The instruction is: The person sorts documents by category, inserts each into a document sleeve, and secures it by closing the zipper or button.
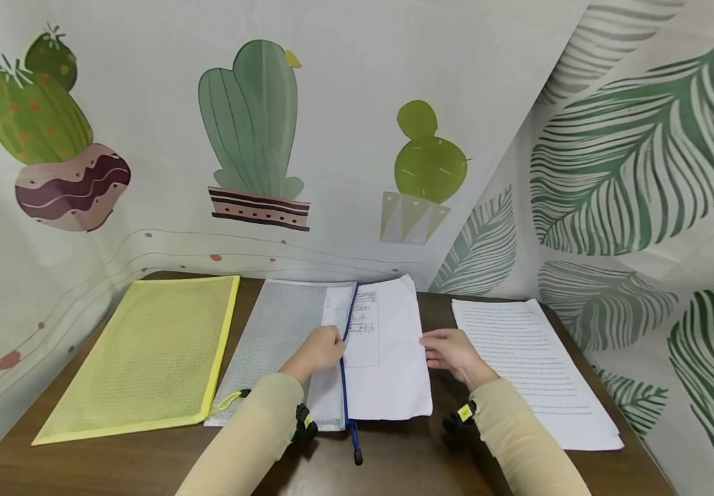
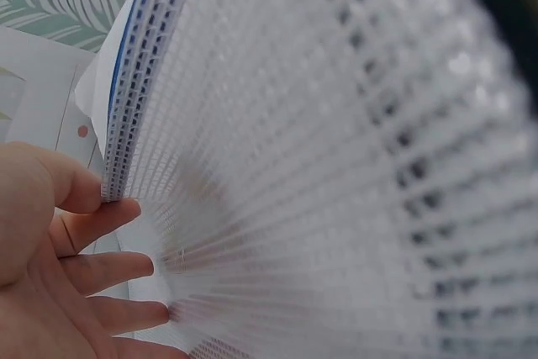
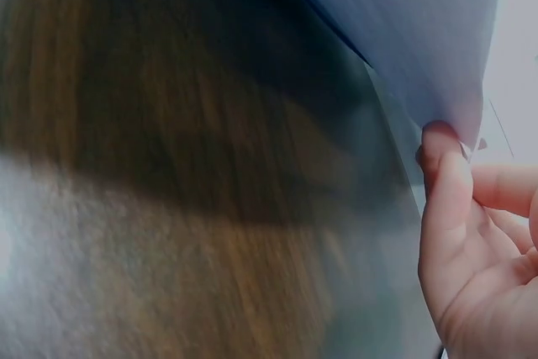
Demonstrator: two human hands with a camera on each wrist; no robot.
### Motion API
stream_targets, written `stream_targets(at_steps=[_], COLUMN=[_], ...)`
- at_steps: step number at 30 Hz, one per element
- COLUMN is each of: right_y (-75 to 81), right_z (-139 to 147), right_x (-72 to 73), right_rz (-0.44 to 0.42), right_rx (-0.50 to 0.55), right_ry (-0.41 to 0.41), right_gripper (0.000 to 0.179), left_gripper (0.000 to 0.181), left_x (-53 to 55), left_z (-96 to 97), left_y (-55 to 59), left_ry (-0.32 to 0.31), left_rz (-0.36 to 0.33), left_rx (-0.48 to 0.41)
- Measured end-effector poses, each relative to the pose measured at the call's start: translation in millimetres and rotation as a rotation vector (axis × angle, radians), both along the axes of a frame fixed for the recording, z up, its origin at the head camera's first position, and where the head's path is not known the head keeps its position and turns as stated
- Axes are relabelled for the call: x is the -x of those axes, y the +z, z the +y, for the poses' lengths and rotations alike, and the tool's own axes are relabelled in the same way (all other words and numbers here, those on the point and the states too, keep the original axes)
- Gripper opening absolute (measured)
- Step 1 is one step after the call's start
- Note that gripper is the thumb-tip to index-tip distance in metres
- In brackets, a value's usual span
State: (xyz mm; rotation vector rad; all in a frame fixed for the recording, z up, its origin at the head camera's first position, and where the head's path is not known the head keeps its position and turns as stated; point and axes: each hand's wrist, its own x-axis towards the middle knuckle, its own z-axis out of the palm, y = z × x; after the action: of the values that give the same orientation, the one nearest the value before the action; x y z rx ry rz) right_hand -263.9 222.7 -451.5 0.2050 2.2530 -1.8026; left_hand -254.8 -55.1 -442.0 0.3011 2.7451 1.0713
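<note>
In the middle of the table lies a clear mesh zip pouch [image 1: 276, 324] with a blue zipped edge. A stack of white paper [image 1: 396, 365] with a printed drawing sits partly inside it and sticks out to the right. My left hand [image 1: 322, 348] pinches the pouch's opening edge between thumb and forefinger; the left wrist view shows the mesh [image 2: 277, 149] lifted and the other fingers spread against it. At the paper's right edge, my right hand [image 1: 452, 355] pinches the sheets between thumb and fingers, also seen in the right wrist view.
A yellow mesh pouch [image 1: 146, 351] lies on the left of the brown table [image 1: 109, 472]. On the right rests a stack of printed sheets [image 1: 530, 372]. A blue zipper pull [image 1: 357, 448] hangs toward the front edge. Patterned cloth [image 1: 344, 138] stands behind.
</note>
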Motion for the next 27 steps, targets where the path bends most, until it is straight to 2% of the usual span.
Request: stream_targets(at_steps=[15,27], right_y=[-2.0,-0.5], right_z=[-13.8,-22.8], right_x=[1.5,-1.6], right_rz=[0.015,0.015], right_rx=[0.049,0.092], right_ry=[-0.065,-0.068], right_gripper=[0.037,0.037], left_gripper=[0.017,0.018], left_x=[0.0,-2.4], left_z=[2.9,5.0], left_y=[5.8,9.4], left_ry=[0.021,0.015], left_rz=[0.003,0.025], left_rx=[0.01,-0.001])
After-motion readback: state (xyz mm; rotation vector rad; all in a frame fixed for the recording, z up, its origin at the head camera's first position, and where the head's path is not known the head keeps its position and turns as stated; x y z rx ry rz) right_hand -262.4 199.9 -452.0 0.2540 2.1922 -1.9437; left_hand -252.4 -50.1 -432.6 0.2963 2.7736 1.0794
